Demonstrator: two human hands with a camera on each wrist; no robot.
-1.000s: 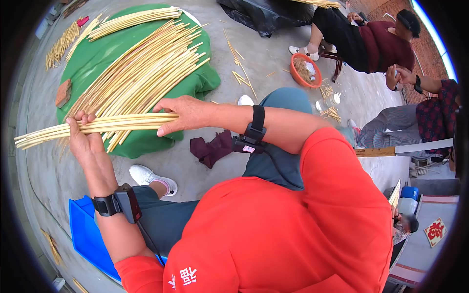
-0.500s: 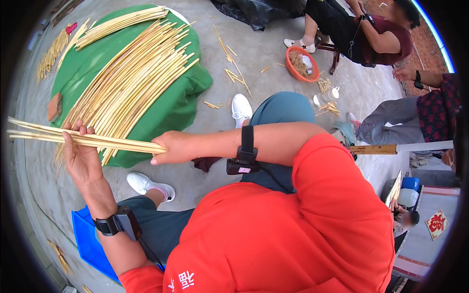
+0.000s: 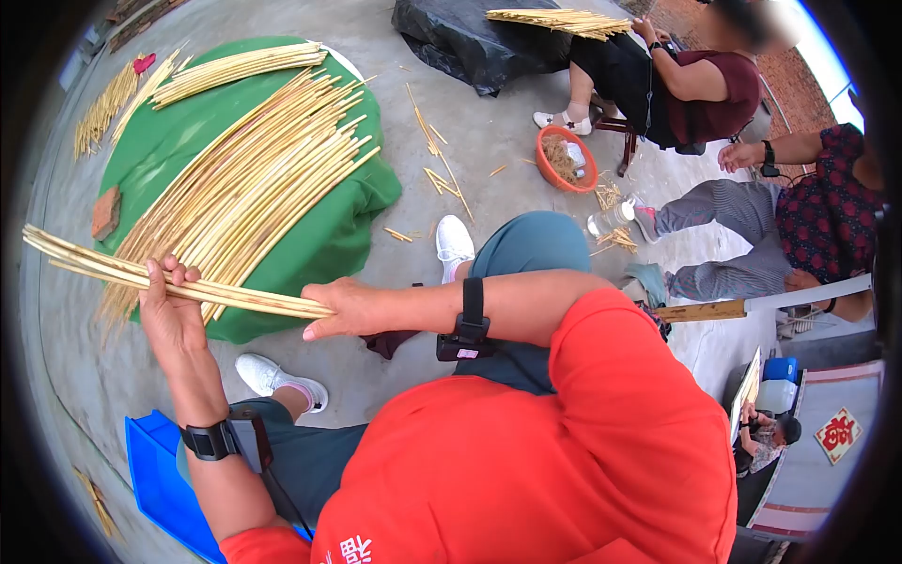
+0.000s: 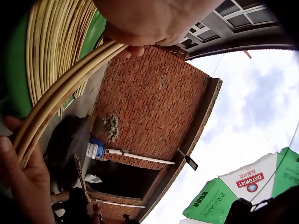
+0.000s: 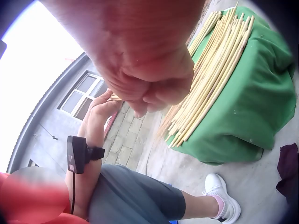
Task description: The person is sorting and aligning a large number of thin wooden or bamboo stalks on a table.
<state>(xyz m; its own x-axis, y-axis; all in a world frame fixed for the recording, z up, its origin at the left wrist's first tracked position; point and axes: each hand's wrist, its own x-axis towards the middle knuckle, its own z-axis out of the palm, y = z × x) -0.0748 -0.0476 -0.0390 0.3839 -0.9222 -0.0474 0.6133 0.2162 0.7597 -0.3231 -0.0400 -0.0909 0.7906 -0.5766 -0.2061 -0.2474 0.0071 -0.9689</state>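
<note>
Both hands hold one slim bundle of pale yellow canes (image 3: pixel 216 290) in the air, near the person and just in front of the near edge of a green-draped bench (image 3: pixel 324 230). The left hand (image 3: pixel 169 315) sits under the bundle about halfway along it, palm up, with its fingertips curled over the top of the canes. The right hand (image 3: pixel 343 308) grips the bundle's right end, and the right wrist view shows its fingers folded into a tight fist round the canes. The bundle runs nearly level and rises slightly to the left, where its free end fans out past the bench edge. On the bench lies a broad heap of long canes (image 3: pixel 254 179), slanting from near left to far right, with a smaller sheaf (image 3: pixel 235 64) laid across the far side. A brick (image 3: pixel 106 211) rests on the cloth at the left edge. More canes (image 3: pixel 103 103) lie on the concrete floor to the far left, beside a red scrap (image 3: pixel 143 63). Below the hands are the person's white shoes (image 3: pixel 272 376), a dark maroon rag (image 3: pixel 385 343) and, nearer, a blue tray (image 3: pixel 155 470). Short cane offcuts (image 3: pixel 437 160) are scattered on the floor to the right of the bench. Farther right stands an orange basin (image 3: pixel 562 158), next to two seated people, and a black sheet (image 3: pixel 470 38) lies at the far side.
</note>
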